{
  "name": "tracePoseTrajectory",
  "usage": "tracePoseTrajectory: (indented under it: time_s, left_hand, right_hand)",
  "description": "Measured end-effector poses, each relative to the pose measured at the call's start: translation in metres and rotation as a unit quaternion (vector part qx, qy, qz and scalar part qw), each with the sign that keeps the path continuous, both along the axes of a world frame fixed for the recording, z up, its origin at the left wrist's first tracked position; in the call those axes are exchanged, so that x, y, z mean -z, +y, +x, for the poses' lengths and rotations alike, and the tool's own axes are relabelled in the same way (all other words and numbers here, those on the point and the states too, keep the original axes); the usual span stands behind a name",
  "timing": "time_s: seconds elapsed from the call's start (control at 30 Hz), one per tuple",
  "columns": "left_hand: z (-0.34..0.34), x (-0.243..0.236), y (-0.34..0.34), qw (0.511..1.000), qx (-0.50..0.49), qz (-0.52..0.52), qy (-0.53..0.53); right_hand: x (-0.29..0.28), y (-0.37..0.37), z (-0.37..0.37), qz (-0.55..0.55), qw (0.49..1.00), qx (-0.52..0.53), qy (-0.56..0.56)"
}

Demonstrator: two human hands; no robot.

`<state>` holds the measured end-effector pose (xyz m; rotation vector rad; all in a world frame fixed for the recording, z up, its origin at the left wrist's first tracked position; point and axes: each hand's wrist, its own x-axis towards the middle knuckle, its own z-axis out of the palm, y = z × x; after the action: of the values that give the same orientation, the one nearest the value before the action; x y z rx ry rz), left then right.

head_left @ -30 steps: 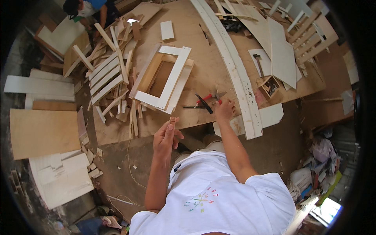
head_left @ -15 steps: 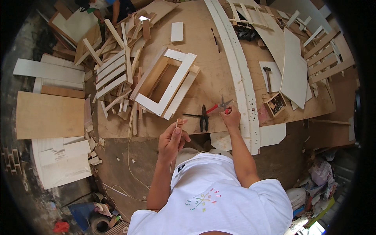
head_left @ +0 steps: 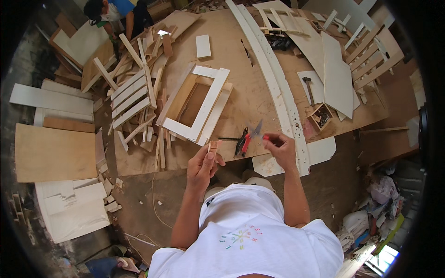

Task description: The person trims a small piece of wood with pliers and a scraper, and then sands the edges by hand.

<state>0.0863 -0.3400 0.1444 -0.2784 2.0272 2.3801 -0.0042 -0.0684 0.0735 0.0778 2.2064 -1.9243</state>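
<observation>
My left hand [head_left: 202, 167] is closed around a small reddish-brown strip [head_left: 213, 147], whose upper end sticks out above the thumb; I cannot tell its material. In my right hand [head_left: 282, 149], thumb and fingers pinch one red handle of a pair of snips [head_left: 246, 144]. Their grey blades point away from me, and the other red handle swings out to the left, over or against the black-handled pliers [head_left: 239, 140] on the table. A white-faced wooden frame [head_left: 202, 111] lies just beyond my left hand.
Scrap slats [head_left: 134, 92] pile up at the table's left. A long white board with holes [head_left: 278, 83] crosses the worktable [head_left: 236, 51]. At right are a hammer [head_left: 308, 89] and a wooden box of small hardware [head_left: 320, 116]. A person [head_left: 123, 16] bends over at far left.
My right hand has drawn the snips toward me and turned them; their handles now spread wide apart. The left hand keeps its hold on the strip. The whole view has shifted slightly.
</observation>
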Motion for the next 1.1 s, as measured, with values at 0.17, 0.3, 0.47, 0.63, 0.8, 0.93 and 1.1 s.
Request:
tracePoseTrajectory:
  time_s: [0.17, 0.3, 0.47, 0.63, 0.8, 0.93, 1.1]
  left_hand:
    - [0.029, 0.006, -0.028, 0.999, -0.001, 0.035, 0.017]
    - [0.052, -0.003, -0.04, 0.997, -0.008, -0.038, 0.063]
    - [0.081, -0.007, -0.061, 0.977, -0.075, -0.178, 0.084]
    - [0.104, -0.006, -0.069, 0.945, -0.144, -0.259, 0.141]
    - [0.115, -0.004, -0.101, 0.929, -0.132, -0.294, 0.18]
    - [0.131, -0.008, -0.131, 0.979, -0.066, -0.136, 0.136]
    - [0.147, -0.03, -0.139, 0.994, -0.017, -0.039, 0.098]
  right_hand:
    - [-0.075, -0.046, 0.055, -0.13, 0.971, -0.159, -0.124]
    - [-0.065, -0.098, 0.099, -0.218, 0.953, -0.148, -0.15]
    - [-0.042, -0.16, 0.153, -0.429, 0.854, -0.189, -0.224]
    - [-0.047, -0.191, 0.185, -0.491, 0.807, -0.139, -0.299]
    - [-0.067, -0.207, 0.203, -0.446, 0.846, -0.188, -0.223]
    - [-0.074, -0.206, 0.205, -0.464, 0.84, -0.198, -0.2]
    - [-0.095, -0.206, 0.201, -0.035, 0.961, -0.263, 0.084]
